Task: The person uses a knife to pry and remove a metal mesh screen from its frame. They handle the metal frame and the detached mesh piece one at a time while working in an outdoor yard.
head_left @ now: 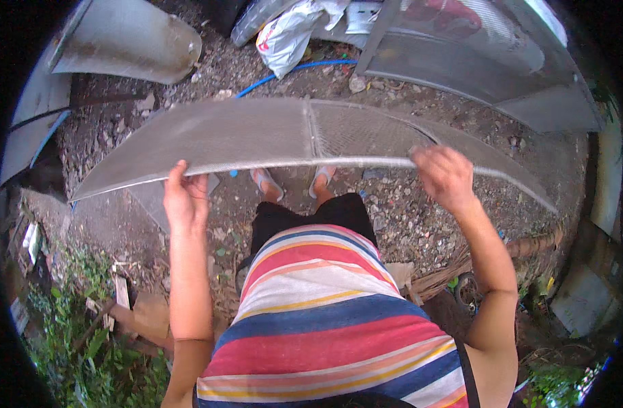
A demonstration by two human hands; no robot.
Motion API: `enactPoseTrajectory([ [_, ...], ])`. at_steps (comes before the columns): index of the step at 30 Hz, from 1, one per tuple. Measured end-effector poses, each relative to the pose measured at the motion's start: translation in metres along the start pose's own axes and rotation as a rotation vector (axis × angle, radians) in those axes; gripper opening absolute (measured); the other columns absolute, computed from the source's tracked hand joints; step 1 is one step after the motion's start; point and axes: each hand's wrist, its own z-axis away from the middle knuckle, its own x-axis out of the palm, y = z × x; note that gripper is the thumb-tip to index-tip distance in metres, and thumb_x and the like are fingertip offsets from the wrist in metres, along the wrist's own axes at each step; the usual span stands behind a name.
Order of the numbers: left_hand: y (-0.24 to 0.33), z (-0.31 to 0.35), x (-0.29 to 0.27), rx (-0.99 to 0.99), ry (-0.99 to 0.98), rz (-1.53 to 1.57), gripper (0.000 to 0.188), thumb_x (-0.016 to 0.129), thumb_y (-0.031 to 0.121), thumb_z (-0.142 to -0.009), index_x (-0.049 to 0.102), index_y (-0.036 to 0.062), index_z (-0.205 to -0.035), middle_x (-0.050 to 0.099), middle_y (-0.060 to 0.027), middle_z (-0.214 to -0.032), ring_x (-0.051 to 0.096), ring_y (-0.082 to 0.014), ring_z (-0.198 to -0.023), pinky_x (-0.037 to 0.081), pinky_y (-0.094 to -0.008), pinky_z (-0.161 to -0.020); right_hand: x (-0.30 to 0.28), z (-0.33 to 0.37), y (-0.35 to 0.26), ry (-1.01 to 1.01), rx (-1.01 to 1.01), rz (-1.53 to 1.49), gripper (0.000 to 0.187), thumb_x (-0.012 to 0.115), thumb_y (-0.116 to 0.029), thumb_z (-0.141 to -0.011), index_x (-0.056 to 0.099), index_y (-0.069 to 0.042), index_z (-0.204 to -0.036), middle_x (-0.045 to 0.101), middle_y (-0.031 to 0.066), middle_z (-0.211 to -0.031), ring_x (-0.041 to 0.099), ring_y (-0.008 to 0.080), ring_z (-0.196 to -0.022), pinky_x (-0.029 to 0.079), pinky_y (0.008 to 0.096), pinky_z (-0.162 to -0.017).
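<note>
A long framed mesh screen stretches across in front of me, its near metal edge toward my body and a crossbar near its middle. My left hand grips the near edge left of centre, thumb on top and fingers underneath. Further right, my right hand is closed at the same edge, its fingers curled against the mesh and slightly blurred. Just beyond those fingers the mesh shows a dark gap and looks loose from the frame. What exactly the right fingertips pinch is partly hidden.
Beyond the screen, a second framed mesh panel stands at the far right. A white sack and a blue hose lie at the far side. A curved grey sheet is at far left. Plants and wood scraps border the gravel near me.
</note>
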Motion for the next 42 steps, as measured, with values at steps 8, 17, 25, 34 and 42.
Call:
enactPoseTrajectory([
  [8, 0.042, -0.011, 0.003, -0.087, -0.142, 0.03, 0.036, 0.059, 0.02, -0.092, 0.048, -0.0012, -0.119, 0.055, -0.0156, -0.118, 0.059, -0.0273, -0.106, 0.054, -0.0388, -0.091, -0.093, -0.053, -0.036, 0.075, 0.036, 0.249, 0.018, 0.071, -0.02, -0.07, 0.067, -0.016, -0.087, 0.063, -0.0015, -0.086, 0.058, 0.0174, -0.084, 0.045, 0.0351, -0.079],
  [17, -0.016, 0.021, 0.017, -0.484, -0.437, 0.026, 0.046, 0.054, 0.043, -0.094, 0.05, 0.0057, -0.121, 0.052, -0.0122, -0.118, 0.05, -0.0307, -0.117, 0.04, -0.0459, -0.103, -0.22, -0.106, -0.081, -0.082, 0.038, 0.942, 0.013, 0.064, -0.026, -0.077, 0.072, -0.024, -0.088, 0.06, -0.003, -0.093, 0.053, 0.0152, -0.103, 0.035, 0.0375, -0.097],
  [25, -0.041, 0.127, 0.039, -0.846, -1.031, -0.171, 0.108, 0.036, 0.077, -0.084, -0.003, 0.0007, -0.149, 0.019, -0.0247, -0.152, 0.04, -0.0382, -0.131, 0.038, -0.0494, -0.104, -0.347, -0.14, -0.145, -0.107, -0.075, 1.388, 0.016, 0.063, -0.022, -0.078, 0.064, -0.022, -0.094, 0.062, -0.0038, -0.084, 0.058, 0.0155, -0.092, 0.038, 0.0388, -0.096],
  [34, -0.11, 0.27, 0.082, -1.331, -1.812, -0.279, 0.118, 0.018, 0.093, -0.067, 0.008, 0.0117, -0.152, 0.031, -0.0168, -0.149, 0.048, -0.0315, -0.122, 0.044, -0.046, -0.096, -0.453, -0.133, -0.179, 0.023, -0.665, 1.603, 0.017, 0.066, -0.025, -0.071, 0.061, -0.024, -0.087, 0.059, -0.0037, -0.078, 0.059, 0.017, -0.088, 0.043, 0.0405, -0.088],
  [42, -0.137, 0.401, 0.137, -1.385, -2.178, -0.601, 0.123, 0.011, 0.095, -0.066, 0.016, 0.0053, -0.151, 0.028, -0.018, -0.151, 0.041, -0.0384, -0.128, 0.035, -0.0523, -0.103, -0.492, -0.061, -0.213, -0.068, -0.322, 1.597, 0.014, 0.067, -0.023, -0.071, 0.06, -0.021, -0.083, 0.061, 0.0002, -0.085, 0.06, 0.021, -0.09, 0.046, 0.0434, -0.09],
])
